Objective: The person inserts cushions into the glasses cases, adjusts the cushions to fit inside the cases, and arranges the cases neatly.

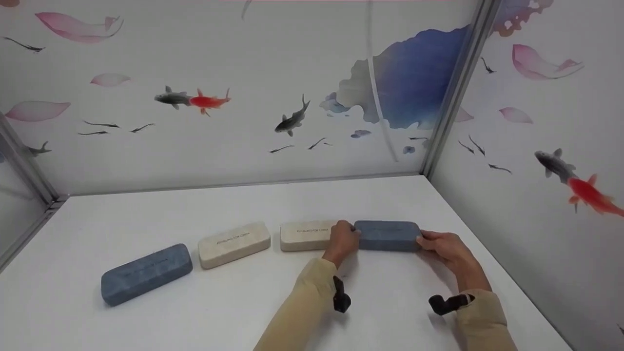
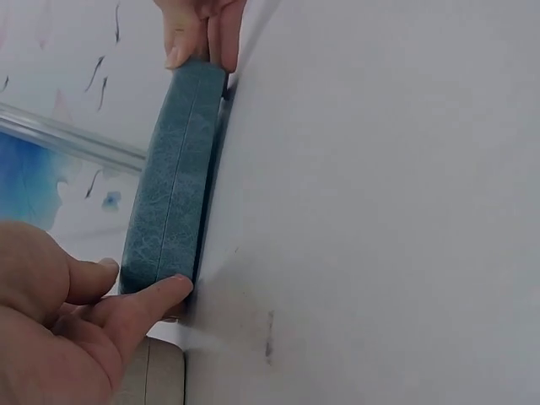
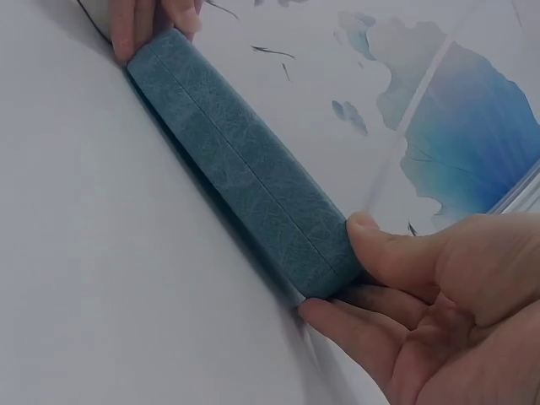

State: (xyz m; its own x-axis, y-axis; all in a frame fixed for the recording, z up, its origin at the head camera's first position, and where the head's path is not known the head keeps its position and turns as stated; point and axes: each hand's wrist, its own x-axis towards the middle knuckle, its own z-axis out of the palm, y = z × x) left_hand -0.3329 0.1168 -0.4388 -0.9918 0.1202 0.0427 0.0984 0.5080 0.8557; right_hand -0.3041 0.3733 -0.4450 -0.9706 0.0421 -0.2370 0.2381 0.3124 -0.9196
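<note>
At the right of the row is a blue glasses case, held by both hands at its two short ends. My left hand pinches its left end, in front of a cream glasses case whose right part it hides. With thumb on top and fingers low, my right hand grips the other end. A seam runs along the blue case's side in the left wrist view. A dark strip of shadow lies under it; whether it touches the table I cannot tell.
Further left on the white table lie a second cream glasses case and a second blue one, both set at a slant. Printed white panels with metal corner posts stand behind and at the sides.
</note>
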